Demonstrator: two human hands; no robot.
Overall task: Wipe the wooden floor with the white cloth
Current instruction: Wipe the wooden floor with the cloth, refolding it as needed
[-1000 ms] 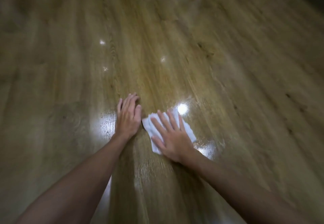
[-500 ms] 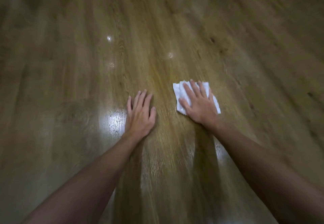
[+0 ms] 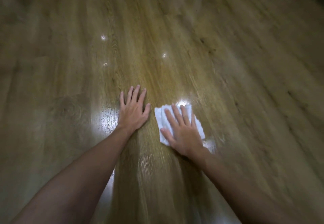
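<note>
From the head view, the right hand (image 3: 182, 132) lies flat on the white cloth (image 3: 164, 118), fingers straight and slightly spread, pressing it against the wooden floor (image 3: 236, 76). The cloth is folded into a small pad and shows past the fingertips and at both sides of the hand. Just beside it, apart from the cloth, the left hand (image 3: 134, 110) rests palm down on bare boards, fingers spread. Glossy light patches show around both hands.
</note>
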